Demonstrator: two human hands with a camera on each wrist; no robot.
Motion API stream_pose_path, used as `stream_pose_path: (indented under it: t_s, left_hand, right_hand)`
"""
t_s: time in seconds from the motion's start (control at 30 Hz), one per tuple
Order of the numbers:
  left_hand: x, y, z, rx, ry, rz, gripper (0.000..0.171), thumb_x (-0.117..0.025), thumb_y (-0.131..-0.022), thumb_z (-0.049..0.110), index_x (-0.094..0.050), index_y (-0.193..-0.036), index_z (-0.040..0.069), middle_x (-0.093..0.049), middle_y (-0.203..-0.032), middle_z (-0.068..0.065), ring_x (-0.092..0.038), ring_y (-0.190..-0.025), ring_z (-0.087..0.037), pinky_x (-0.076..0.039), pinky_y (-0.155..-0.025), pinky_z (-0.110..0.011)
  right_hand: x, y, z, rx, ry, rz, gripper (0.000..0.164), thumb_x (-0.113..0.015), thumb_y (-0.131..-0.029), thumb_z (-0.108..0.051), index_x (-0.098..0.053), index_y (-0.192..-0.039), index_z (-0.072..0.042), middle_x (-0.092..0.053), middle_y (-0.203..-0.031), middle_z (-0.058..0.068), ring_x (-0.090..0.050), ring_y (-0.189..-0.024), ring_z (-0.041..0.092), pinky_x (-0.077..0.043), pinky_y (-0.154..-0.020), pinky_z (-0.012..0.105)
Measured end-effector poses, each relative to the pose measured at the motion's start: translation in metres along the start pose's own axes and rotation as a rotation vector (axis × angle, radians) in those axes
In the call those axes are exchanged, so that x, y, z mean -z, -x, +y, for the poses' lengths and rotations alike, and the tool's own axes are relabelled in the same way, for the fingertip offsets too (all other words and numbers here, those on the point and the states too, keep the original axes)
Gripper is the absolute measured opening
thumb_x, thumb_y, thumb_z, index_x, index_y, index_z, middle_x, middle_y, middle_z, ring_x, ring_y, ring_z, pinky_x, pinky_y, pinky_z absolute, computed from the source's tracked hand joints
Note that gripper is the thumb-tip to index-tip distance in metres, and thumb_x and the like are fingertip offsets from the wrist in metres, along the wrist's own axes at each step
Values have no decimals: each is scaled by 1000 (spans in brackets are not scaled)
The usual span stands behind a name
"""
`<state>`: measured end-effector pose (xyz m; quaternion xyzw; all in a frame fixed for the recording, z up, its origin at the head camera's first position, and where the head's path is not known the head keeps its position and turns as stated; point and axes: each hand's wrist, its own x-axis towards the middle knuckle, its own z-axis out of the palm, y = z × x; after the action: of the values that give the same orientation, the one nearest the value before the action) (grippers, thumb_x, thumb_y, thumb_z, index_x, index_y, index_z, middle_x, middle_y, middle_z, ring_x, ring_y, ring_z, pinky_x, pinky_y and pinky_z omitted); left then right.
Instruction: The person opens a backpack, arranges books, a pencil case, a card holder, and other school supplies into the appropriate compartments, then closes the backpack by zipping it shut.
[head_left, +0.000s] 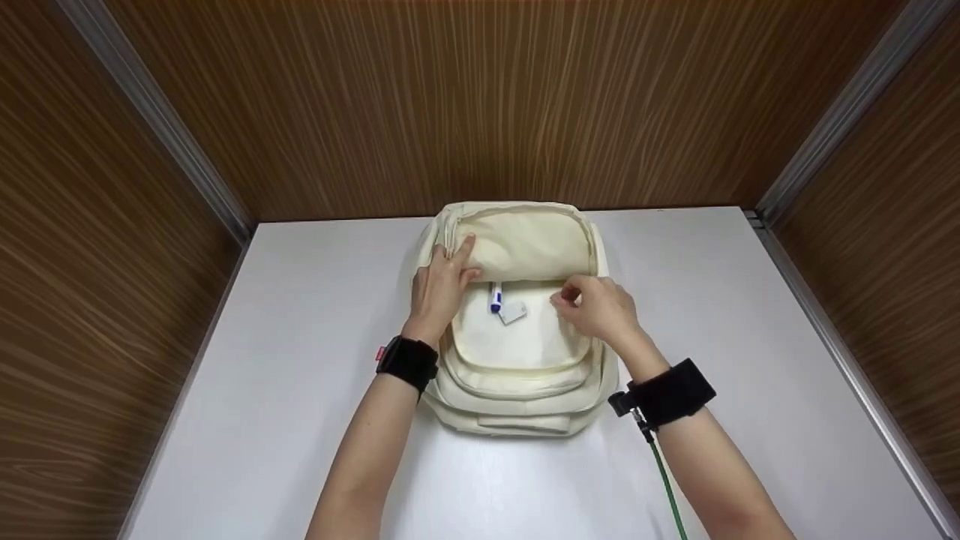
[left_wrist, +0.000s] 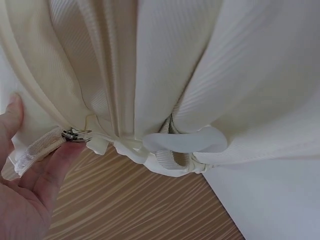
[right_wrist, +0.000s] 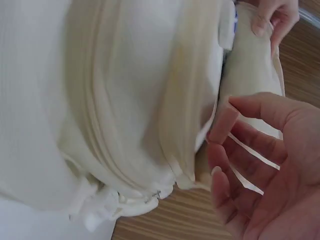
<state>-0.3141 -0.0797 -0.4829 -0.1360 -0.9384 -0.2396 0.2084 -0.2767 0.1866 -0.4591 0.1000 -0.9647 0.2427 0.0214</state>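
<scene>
A cream backpack (head_left: 517, 337) lies on the table with its upper compartment unzipped and the flap folded open. My left hand (head_left: 441, 289) grips the left edge of the opening, thumb on the inner cloth, beside a metal zipper pull (left_wrist: 75, 135). Between the thumb and fingers of my right hand (head_left: 600, 306) is a small pink block (right_wrist: 223, 126), eraser-like in shape, held at the right side of the opening. A white marker with a blue cap (head_left: 496, 298) sticks out of the opening, next to a small pale rectangular piece (head_left: 514, 312).
The backpack rests on a white table (head_left: 315, 337) close to the wood-patterned back wall (head_left: 480, 105). Similar side panels (head_left: 97, 247) stand left and right. Black bands (head_left: 671, 394) circle both wrists, and a green cable (head_left: 667, 487) trails from the right one.
</scene>
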Motion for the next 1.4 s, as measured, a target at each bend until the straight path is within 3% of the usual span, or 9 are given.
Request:
stream_pose_path:
  t_s: [0.27, 0.57, 0.67, 0.87, 0.97, 1.17, 1.3, 1.4]
  left_hand:
    - [0, 1, -1, 4, 5, 5, 56, -65, -90, 38, -54, -142, 22, -57, -100, -16, -53, -52, -27, -47, -53, -44]
    - [0, 0, -1, 4, 4, 2, 56, -65, -90, 39, -53, -143, 23, -57, -100, -16, -51, -52, -26, -46, -53, -43]
    - [0, 0, -1, 5, 12, -3, 56, -65, -90, 39, -53, -143, 23, -56, -100, -16, -52, -53, -27, -47, -54, -44]
    - [1, 0, -1, 11, 20, -13, 56, -65, -91, 38, -52, -144, 24, -54, -98, -15, -51, -53, -27, -46, -55, -44]
    - [2, 0, -1, 17, 19, -23, 57, -65, -91, 38, -51, -144, 25, -54, -99, -14, -51, -54, -27, -46, -55, -45]
    - [5, 1, -1, 21, 14, -48, 62, -66, -91, 38, -46, -148, 26, -54, -101, -15, -54, -56, -28, -48, -56, -44]
    - [4, 5, -2, -24, 12, -14, 74, -71, -89, 35, -33, -153, 30, -52, -101, -15, -56, -58, -27, -49, -52, -42]
    - [2, 9, -4, -74, 25, 40, 80, -74, -88, 31, -26, -153, 27, -51, -99, -16, -56, -58, -27, -48, -51, -41]
  right_hand:
    - [-32, -10, -15, 182, -28, 242, 17, -77, -85, -18, -70, -72, -9, -65, -71, 2, -61, -66, 21, -50, -60, 39]
    - [-36, -11, -15, 311, -148, 210, 8, -77, -83, -2, -75, -87, 4, -71, -92, 15, -67, -88, 30, -55, -80, 36]
    - [-29, -10, -12, 336, -170, 272, 6, -75, -84, -2, -75, -88, 3, -72, -91, 13, -69, -86, 28, -55, -77, 36]
    - [-12, -12, -4, 237, -196, 531, 9, -72, -88, -6, -70, -95, 0, -65, -91, 10, -64, -78, 22, -52, -64, 36]
    - [-7, -15, 1, 169, -174, 581, 23, -73, -88, -6, -65, -109, 0, -58, -102, 15, -62, -85, 26, -50, -64, 40]
    - [-4, -19, 10, 70, -151, 514, 53, -73, -89, -10, -51, -137, -5, -52, -119, 21, -59, -101, 38, -50, -79, 50]
    - [-4, -18, 12, 43, -186, 474, 50, -69, -92, -10, -50, -138, -1, -59, -120, 23, -61, -106, 39, -49, -85, 51]
    - [-3, -17, 12, 46, -209, 488, 41, -69, -92, -9, -55, -129, 2, -64, -113, 24, -64, -100, 38, -52, -80, 49]
